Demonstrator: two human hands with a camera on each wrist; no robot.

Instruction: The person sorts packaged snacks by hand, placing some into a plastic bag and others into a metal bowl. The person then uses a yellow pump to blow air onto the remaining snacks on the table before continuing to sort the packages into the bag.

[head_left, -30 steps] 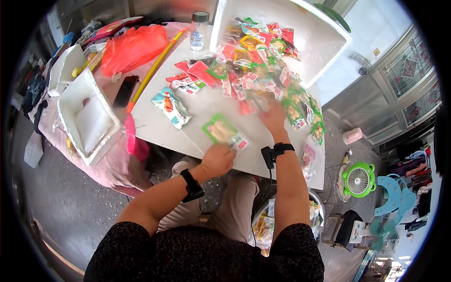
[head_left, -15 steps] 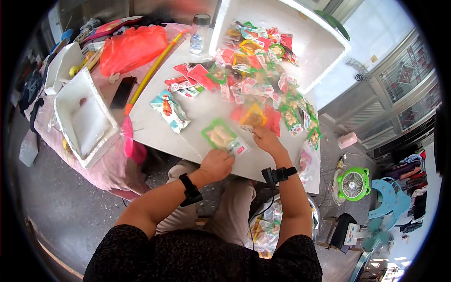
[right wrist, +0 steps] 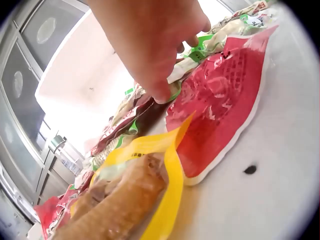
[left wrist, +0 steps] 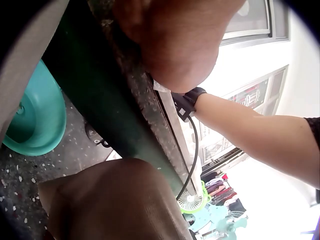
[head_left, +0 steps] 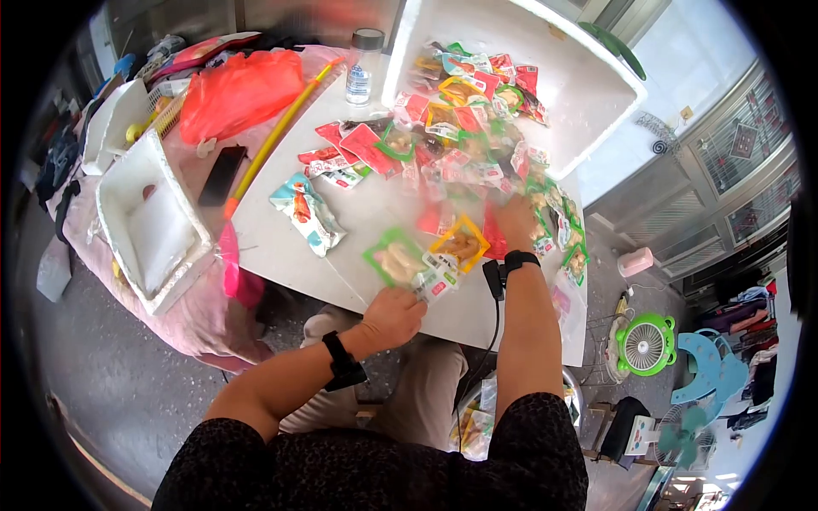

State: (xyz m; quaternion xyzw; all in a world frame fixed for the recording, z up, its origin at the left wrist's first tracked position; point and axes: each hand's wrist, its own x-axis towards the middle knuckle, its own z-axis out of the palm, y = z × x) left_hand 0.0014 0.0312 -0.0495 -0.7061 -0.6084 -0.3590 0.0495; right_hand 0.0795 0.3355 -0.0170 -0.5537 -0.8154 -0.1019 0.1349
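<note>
My left hand [head_left: 394,317] pinches the near edge of a green-edged packet [head_left: 395,257] at the table's front; in the left wrist view it [left wrist: 177,45] shows only as a blurred palm side. A yellow-edged packet [head_left: 461,244] lies against that packet's label end. My right hand [head_left: 516,223] is over the right side of the pile, beside a red packet [head_left: 493,232]. In the right wrist view this hand [right wrist: 155,40] has thumb and fingers apart, reaching down at green-edged packets [right wrist: 200,48], past the red packet [right wrist: 220,95] and the yellow-edged packet [right wrist: 172,185].
A tipped white foam box [head_left: 588,94] stands behind the mixed packets. On the left lie a blue-white packet [head_left: 307,213] and a yellow stick [head_left: 277,140]; a bottle [head_left: 364,68] stands behind. A basin of packets [head_left: 477,430] is below the table's edge.
The yellow-edged packet was drawn toward the left hand and let go beside the green-edged one. My right hand has moved away to the right and back. The left hand has barely moved.
</note>
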